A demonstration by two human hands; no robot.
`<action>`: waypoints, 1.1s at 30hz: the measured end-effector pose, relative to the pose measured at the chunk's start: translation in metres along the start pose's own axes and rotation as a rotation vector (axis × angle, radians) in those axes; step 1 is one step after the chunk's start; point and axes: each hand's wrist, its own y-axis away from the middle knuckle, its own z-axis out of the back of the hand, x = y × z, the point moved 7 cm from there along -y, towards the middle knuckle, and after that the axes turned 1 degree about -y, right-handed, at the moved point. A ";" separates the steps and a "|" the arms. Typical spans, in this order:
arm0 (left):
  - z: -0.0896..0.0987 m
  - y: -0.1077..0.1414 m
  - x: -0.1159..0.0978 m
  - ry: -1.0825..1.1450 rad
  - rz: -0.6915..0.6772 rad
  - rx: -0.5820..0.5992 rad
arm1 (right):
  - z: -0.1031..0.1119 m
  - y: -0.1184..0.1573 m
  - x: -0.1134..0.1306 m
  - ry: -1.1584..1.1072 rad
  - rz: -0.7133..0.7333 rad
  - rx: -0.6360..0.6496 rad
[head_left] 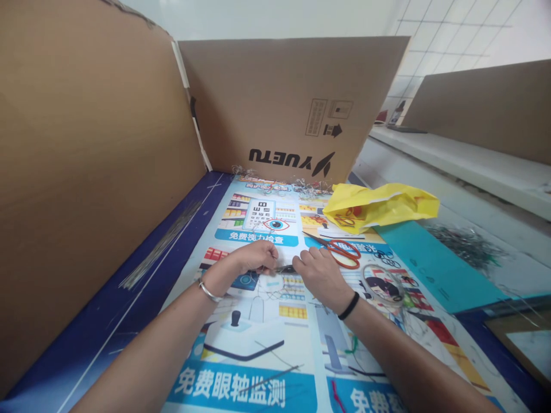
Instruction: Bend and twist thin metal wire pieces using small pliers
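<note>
My right hand (322, 275) is closed around a small tool that looks like pliers (287, 268). Its dark metal nose points left, while its handles are hidden in my fist. Across from it, my left hand (259, 256) pinches thin wire (269, 291) at the nose's tip; fine loops of it hang below over the printed sheet. Just beyond my right hand lie orange-handled scissors (344, 252), blades toward the upper left. A coil of pale wire (382, 284) rests to the right of that hand, with small dark loops (387, 260) behind it.
Cardboard panels (275, 97) stand at the back and left. A yellow bag (387, 203) lies behind the scissors. Straight wires (161, 244) lie along the left, and a heap of wire scraps (467, 246) at the right. Single wire pieces (275, 378) lie in front.
</note>
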 end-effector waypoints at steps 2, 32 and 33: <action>0.000 0.000 0.000 0.001 0.001 0.013 | 0.001 0.000 0.001 -0.002 0.007 -0.008; 0.005 0.001 -0.002 0.098 -0.049 -0.049 | -0.016 0.007 -0.017 -0.206 -0.328 0.321; 0.005 0.000 -0.002 0.094 -0.056 -0.044 | -0.016 0.007 -0.018 -0.215 -0.332 0.336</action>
